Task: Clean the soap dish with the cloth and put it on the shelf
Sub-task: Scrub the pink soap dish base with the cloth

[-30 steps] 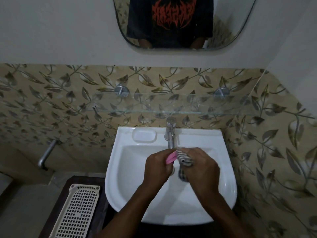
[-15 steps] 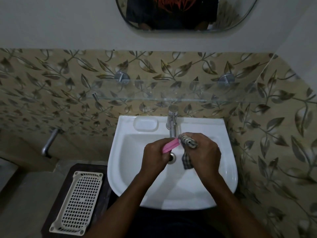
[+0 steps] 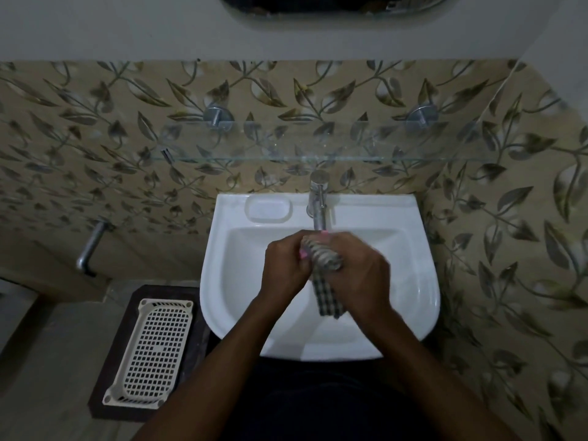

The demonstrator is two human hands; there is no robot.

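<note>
We record the tiled wall (image 3: 95, 148) first: beige tiles with a leaf pattern fill the back and run down the right side, with plain pale plaster above. A mirror's lower edge (image 3: 334, 14) shows at the top, too dark to read.

Next in size, the white sink (image 3: 420, 281) sits centre frame against the wall. A moulded soap recess (image 3: 269, 210) lies in its back rim, left of the tap (image 3: 319, 198), which stands upright at the middle of the rim.

The glass shelf (image 3: 381, 144) spans the wall above the sink, held by two round metal mounts (image 3: 216, 116). We see nothing resting on it.

Left of the sink, lower down, a cream perforated tray (image 3: 156, 348) lies on a dark brown stand (image 3: 127, 313). A metal pipe (image 3: 90, 249) projects from the low wall further left.

Both forearms reach in from below and meet over the basin, just in front of the tap spout. The left hand (image 3: 286, 268) is curled tight around the pink soap dish (image 3: 304, 253); only a thin pink sliver shows beside the fingers, the rest being hidden. The right hand (image 3: 362, 275) is clenched on the checked cloth (image 3: 324, 259), pressing a bunched fold of it against the dish. The cloth's loose end hangs down between the two wrists, above the basin.
</note>
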